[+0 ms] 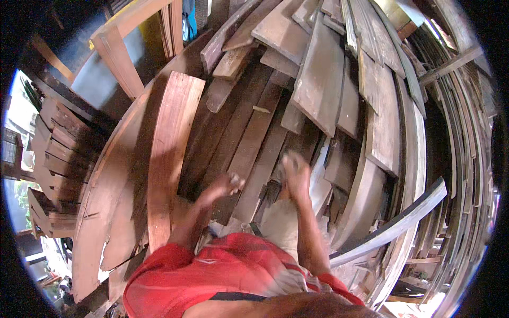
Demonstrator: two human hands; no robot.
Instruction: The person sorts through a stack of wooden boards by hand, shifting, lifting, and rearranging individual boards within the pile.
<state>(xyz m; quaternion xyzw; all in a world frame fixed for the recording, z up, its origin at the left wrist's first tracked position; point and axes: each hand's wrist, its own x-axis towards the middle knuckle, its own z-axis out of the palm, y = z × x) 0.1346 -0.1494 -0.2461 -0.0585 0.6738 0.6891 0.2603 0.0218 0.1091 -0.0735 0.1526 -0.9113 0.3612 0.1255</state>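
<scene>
My left hand [231, 184] hovers above the long dark boards [254, 140] in the middle, its fingers loosely curled and no object visible in them. To its right, my right hand [296, 168] reaches forward over the same stack, near a narrow pale board [321, 169]. Motion smears the right fingers, so their pose is unclear, and I see nothing held there. Left of my left hand lies a reddish, freshly cut plank [174, 132]. Broad weathered boards [321, 74] overlap one another beyond my right hand.
A curved grey plank [397, 225] juts across at the right. Long timbers [461, 138] are stacked along the far right side. At the upper left stands a wooden frame [119, 63]; more short boards [69, 153] are piled at the left. A small wood scrap [261, 109] rests on the dark boards.
</scene>
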